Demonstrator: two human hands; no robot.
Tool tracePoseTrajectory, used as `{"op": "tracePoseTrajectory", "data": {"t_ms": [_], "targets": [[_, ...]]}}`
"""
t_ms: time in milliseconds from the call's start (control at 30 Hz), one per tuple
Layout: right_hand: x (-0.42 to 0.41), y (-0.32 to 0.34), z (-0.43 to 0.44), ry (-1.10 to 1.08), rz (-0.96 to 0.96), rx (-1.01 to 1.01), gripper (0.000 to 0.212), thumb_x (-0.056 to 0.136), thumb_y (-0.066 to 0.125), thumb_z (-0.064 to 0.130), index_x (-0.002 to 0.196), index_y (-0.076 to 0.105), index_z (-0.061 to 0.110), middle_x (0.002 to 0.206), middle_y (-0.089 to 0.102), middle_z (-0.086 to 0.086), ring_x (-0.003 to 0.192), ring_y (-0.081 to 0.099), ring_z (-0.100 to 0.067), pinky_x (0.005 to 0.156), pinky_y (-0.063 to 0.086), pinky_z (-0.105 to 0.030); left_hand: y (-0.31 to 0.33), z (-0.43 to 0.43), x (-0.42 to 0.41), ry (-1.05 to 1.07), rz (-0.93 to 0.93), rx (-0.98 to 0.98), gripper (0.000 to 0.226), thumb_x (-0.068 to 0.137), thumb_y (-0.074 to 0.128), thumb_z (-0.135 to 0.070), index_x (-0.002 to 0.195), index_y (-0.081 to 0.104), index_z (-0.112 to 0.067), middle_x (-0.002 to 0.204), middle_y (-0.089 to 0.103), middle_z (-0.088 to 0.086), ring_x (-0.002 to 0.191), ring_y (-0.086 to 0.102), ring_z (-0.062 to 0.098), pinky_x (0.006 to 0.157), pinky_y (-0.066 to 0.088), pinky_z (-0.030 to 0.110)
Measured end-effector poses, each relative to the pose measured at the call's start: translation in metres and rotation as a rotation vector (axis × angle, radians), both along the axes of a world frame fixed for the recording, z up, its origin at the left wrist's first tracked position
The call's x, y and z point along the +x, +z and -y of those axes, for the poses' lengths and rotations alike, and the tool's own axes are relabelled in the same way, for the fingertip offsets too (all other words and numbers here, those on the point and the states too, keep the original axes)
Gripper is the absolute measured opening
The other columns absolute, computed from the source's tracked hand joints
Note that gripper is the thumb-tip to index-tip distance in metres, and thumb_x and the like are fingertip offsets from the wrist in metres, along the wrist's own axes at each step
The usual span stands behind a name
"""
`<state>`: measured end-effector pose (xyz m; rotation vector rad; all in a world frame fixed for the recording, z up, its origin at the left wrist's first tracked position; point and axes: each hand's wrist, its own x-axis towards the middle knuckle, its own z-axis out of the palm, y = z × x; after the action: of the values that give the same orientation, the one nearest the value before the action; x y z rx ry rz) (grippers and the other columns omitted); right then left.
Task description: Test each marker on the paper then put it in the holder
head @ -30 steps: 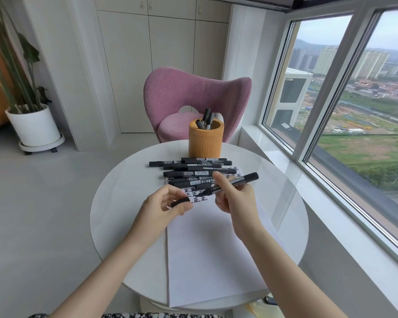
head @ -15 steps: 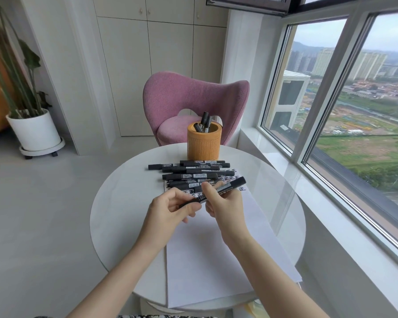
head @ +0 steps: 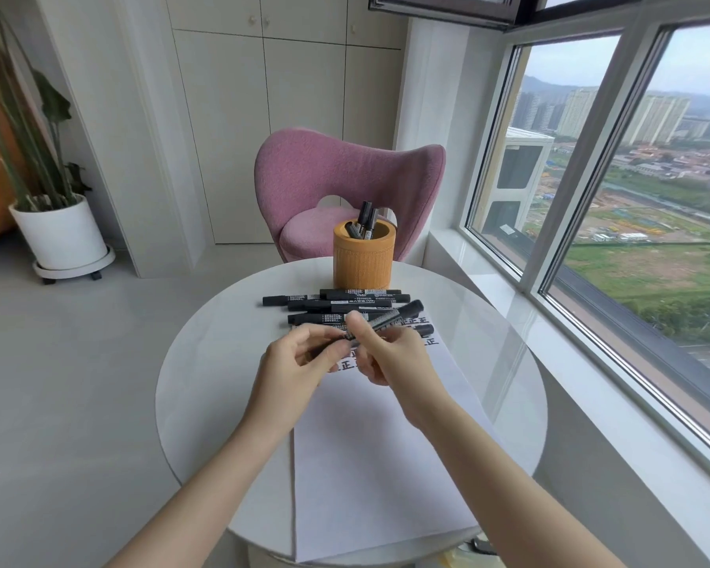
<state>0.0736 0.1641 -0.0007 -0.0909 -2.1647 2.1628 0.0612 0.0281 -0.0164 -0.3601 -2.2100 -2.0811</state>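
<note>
Both of our hands hold one black marker up over the paper. Our right hand grips the middle of the marker, with the thumb lying along the top. Our left hand pinches the near end of it between thumb and fingers. The marker tilts, and its far end points up and to the right. We cannot tell if the cap is on all the way, because our fingers hide that end.

The paper lies flat on the round white table. Its near edge sticks out over the table's edge. Some black marks show on the paper just under our hands.

More black markers lie side by side on the table, past our hands. Some of them rest on the far end of the paper. Behind them stands the orange holder, near the far edge of the table. A few markers stick up out of it.

A pink chair sits behind the table. A plant in a white pot stands on the floor at the left. A big window is on the right.
</note>
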Motion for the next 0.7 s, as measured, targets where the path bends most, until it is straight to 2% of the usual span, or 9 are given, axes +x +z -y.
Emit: {"op": "tracePoseTrajectory", "data": {"t_ms": [100, 167, 267, 400, 567, 700], "targets": [[-0.002, -0.001, -0.009, -0.034, 0.039, 0.118, 0.037, 0.086, 0.064, 0.048, 0.08, 0.064, 0.011, 0.051, 0.052, 0.001, 0.043, 0.04, -0.009, 0.047, 0.033, -0.017, 0.014, 0.003, -0.015, 0.053, -0.058, 0.019, 0.013, 0.082, 0.067, -0.006, 0.084, 0.066, -0.019, 0.077, 0.07, -0.004, 0.058, 0.06, -0.001, 0.053, 0.041, 0.007], [-0.007, -0.005, -0.017, -0.149, -0.009, 0.269, 0.038, 0.087, 0.061, 0.05, 0.089, 0.065, 0.012, 0.051, 0.055, 0.004, 0.041, 0.042, -0.003, 0.051, 0.035, -0.02, 0.027, 0.008, -0.032, 0.099, -0.127, 0.004, 0.015, 0.083, 0.067, -0.006, 0.083, 0.066, -0.021, 0.078, 0.069, -0.003, 0.056, 0.058, -0.003, 0.053, 0.041, 0.007], [-0.012, -0.013, -0.025, -0.228, -0.023, 0.431, 0.038, 0.091, 0.053, 0.049, 0.082, 0.06, 0.013, 0.053, 0.055, 0.005, 0.043, 0.044, -0.001, 0.054, 0.034, -0.025, 0.05, 0.013, -0.062, 0.171, -0.234, -0.09, 0.015, 0.083, 0.068, -0.011, 0.083, 0.067, -0.026, 0.073, 0.067, -0.001, 0.054, 0.054, -0.001, 0.051, 0.041, 0.011], [-0.013, -0.028, -0.023, -0.187, 0.016, 0.513, 0.032, 0.092, 0.052, 0.046, 0.078, 0.057, 0.018, 0.057, 0.057, 0.004, 0.048, 0.046, -0.006, 0.055, 0.037, -0.028, 0.081, 0.003, -0.1, 0.267, -0.367, -0.24, 0.01, 0.084, 0.066, -0.012, 0.093, 0.069, -0.017, 0.079, 0.067, 0.0, 0.055, 0.055, -0.004, 0.056, 0.043, 0.011], [-0.013, -0.035, -0.024, -0.189, -0.008, 0.515, 0.03, 0.095, 0.05, 0.042, 0.07, 0.051, 0.026, 0.057, 0.055, 0.005, 0.048, 0.044, -0.003, 0.055, 0.036, -0.027, 0.106, -0.019, -0.14, 0.326, -0.483, -0.456, 0.014, 0.085, 0.063, -0.01, 0.096, 0.07, -0.012, 0.095, 0.068, 0.007, 0.082, 0.057, 0.016, 0.078, 0.046, 0.028], [-0.013, -0.039, -0.024, -0.2, -0.019, 0.528, 0.028, 0.095, 0.049, 0.041, 0.07, 0.052, 0.027, 0.058, 0.056, 0.004, 0.048, 0.045, -0.003, 0.055, 0.035, -0.026, 0.11, -0.035, -0.158, 0.333, -0.489, -0.6, 0.023, 0.082, 0.068, -0.011, 0.105, 0.066, -0.014, 0.105, 0.067, 0.007, 0.089, 0.054, 0.017, 0.077, 0.039, 0.024]]}}
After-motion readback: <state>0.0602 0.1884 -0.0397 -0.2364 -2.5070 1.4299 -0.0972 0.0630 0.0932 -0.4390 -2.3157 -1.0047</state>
